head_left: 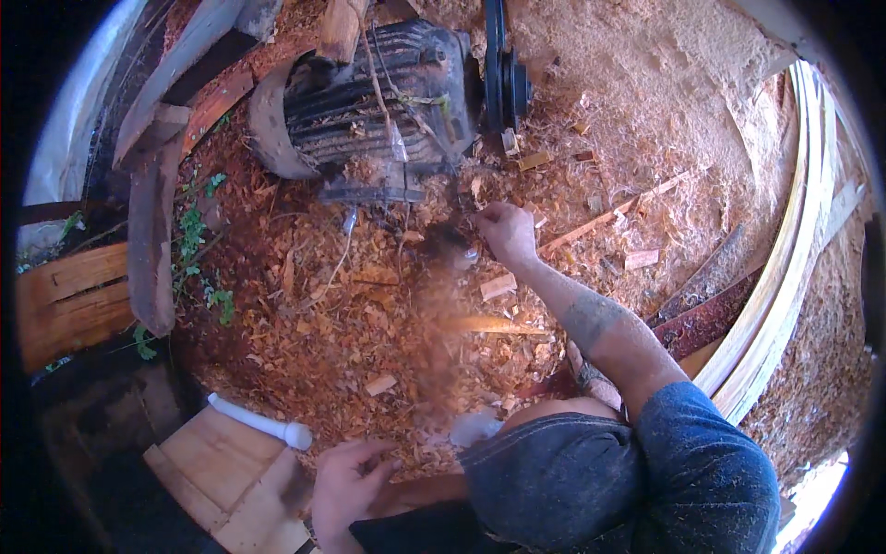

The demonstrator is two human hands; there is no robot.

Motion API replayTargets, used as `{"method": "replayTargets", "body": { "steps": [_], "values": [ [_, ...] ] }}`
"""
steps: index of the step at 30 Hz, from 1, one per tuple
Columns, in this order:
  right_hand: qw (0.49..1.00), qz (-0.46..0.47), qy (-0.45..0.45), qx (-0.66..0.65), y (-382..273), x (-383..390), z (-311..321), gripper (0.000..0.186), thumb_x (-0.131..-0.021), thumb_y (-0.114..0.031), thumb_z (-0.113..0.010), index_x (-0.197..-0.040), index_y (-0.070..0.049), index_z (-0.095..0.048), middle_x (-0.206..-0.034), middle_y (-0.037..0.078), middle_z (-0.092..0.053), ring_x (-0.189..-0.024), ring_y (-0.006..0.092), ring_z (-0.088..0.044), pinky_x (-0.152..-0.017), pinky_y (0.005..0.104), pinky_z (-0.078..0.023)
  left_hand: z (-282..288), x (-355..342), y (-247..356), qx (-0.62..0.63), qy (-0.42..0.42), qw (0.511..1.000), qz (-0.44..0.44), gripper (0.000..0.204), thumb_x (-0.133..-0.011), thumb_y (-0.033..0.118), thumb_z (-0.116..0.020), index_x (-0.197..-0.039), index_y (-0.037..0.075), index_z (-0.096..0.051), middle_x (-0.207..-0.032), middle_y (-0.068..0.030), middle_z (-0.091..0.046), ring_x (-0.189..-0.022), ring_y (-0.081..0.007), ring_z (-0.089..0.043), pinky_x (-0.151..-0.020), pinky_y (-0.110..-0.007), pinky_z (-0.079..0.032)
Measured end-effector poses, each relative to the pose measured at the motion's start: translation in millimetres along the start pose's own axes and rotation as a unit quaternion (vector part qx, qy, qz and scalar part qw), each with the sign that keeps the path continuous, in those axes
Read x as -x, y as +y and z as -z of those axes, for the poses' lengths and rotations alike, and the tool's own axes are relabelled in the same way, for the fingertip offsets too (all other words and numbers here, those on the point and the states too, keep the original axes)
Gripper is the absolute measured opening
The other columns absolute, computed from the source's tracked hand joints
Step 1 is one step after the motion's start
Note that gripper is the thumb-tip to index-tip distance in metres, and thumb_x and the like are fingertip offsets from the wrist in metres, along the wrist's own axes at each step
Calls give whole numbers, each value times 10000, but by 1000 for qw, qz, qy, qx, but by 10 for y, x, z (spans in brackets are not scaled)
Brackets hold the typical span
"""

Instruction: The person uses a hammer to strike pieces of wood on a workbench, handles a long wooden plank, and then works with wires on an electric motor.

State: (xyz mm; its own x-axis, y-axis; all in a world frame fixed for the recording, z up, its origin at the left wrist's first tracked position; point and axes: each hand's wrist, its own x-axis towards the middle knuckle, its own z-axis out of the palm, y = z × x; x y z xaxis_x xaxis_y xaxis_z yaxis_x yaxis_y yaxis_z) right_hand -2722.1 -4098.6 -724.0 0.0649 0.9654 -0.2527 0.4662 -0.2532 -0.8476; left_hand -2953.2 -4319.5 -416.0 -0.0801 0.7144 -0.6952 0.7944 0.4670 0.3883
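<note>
At the motor's near right corner, my right hand (506,231) reaches in low with its fingers curled together. Whatever they hold, if anything, is hidden. The large electric motor (383,102) has dark ribs, dusted with shavings, and a black pulley (509,92) with a belt on its right end. Just left of my right hand is a dark blurred spot, with a reddish-brown smear of loose material below it. My left hand (346,489) is low in the view beside my knee, thumb and fingers apart, with nothing visible in it.
Wood shavings (323,305) and scraps cover the ground. Wires (346,240) hang off the motor. A white pipe (258,422) lies on boards (217,466) at lower left. Long pale wood strips (784,249) curve along the right; upright planks (152,222) and green plants (192,231) stand left.
</note>
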Motion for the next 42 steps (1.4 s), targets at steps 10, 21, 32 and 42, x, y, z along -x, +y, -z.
{"method": "replayTargets", "body": {
  "steps": [10,21,32,42],
  "values": [
    [999,36,8,-38,59,48,-79,196,-803,-224,-713,-856,-36,-737,-766,148,-703,-710,276,-688,-686,386,-535,-25,-47,-30,8,8,1000,-24,264,-753,150,-786,-995,54,-740,-711,-98,-644,-629,-198,-622,-592,-320,-487],
    [999,32,12,-39,-26,0,-19,219,-794,-245,-739,-839,-31,-728,-784,166,-700,-721,296,-685,-678,404,-525,-1,-137,59,-15,-10,1000,-12,264,-779,192,-787,-1010,70,-751,-665,-94,-593,-581,-186,-569,-562,-318,-451],
    [1000,16,1,26,59,-65,27,216,-785,-256,-748,-827,-44,-741,-763,164,-703,-725,309,-692,-694,402,-535,12,-207,141,-6,-32,999,6,265,-785,187,-787,-1017,64,-750,-682,-94,-602,-591,-168,-569,-568,-312,-456],
    [1000,15,0,-24,212,-102,44,233,-798,-279,-748,-863,-55,-747,-757,145,-709,-691,290,-689,-677,396,-528,44,-176,141,-1,-3,1000,-9,309,-757,179,-814,-1023,40,-739,-658,-62,-569,-573,-153,-527,-547,-305,-427]
  ]
}}
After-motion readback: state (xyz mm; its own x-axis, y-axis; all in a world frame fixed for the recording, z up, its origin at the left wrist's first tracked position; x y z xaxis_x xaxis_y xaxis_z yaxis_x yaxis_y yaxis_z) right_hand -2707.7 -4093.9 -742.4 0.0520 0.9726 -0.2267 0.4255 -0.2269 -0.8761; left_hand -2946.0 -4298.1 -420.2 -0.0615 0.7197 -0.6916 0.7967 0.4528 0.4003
